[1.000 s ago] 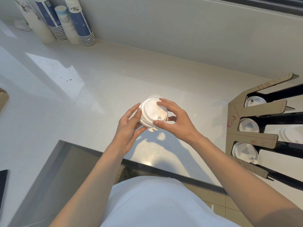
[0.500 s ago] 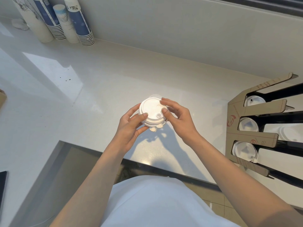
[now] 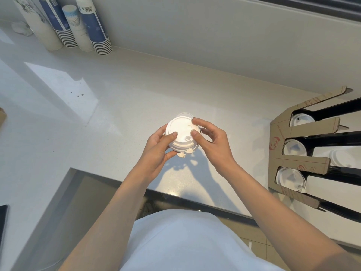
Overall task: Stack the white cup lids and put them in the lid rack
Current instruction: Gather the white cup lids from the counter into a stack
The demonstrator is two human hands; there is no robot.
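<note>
A stack of white cup lids [image 3: 182,132] is held above the white counter, near its front edge, top side facing me. My left hand [image 3: 159,151] cups the stack from the left and below, thumb on the top lid. My right hand [image 3: 212,142] holds its right side, fingertips pressed on the top lid. Small tabs stick out under the stack. The cardboard lid rack [image 3: 304,145] stands at the right with three slots, each showing white lids [image 3: 291,177] inside.
Several stacks of paper cups [image 3: 93,26] stand at the back left against the wall. The white counter [image 3: 97,114] has a dark recess at its front left. A dark flat object [image 3: 3,222] lies at the left edge.
The stack has been squared up: my right hand's fingers shifted from gripping around the rim to pressing on the top lid, and my left thumb moved onto the top.
</note>
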